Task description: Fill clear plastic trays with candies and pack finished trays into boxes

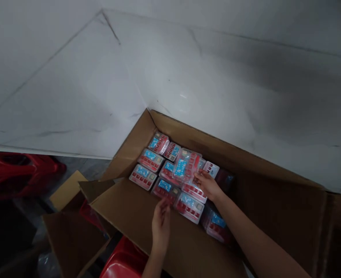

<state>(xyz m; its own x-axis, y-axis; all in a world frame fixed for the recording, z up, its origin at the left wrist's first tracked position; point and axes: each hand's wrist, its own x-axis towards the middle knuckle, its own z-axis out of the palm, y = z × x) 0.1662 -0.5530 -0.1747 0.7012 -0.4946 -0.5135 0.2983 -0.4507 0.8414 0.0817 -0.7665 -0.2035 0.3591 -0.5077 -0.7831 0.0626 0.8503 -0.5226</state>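
My right hand (207,184) is closed on the lower right edge of a clear plastic case (187,165) with red pieces and a blue speckled panel inside. This case is tilted and raised over other cases of the same look, such as the one at the near left (143,177), which lie in rows in an open cardboard box (216,143). By the box's near side is my left hand (161,220), its fingers loosely bent and apart, slightly blurred. Its fingertips are beside a case (165,188) in the front row; whether they touch it I cannot tell.
White marble-patterned wall panels (188,69) rise behind the box. A near flap (124,212) folds outward. At the lower left are a smaller open carton (72,239) and a glossy red object (124,260). Another red plastic object (17,173) lies farther left.
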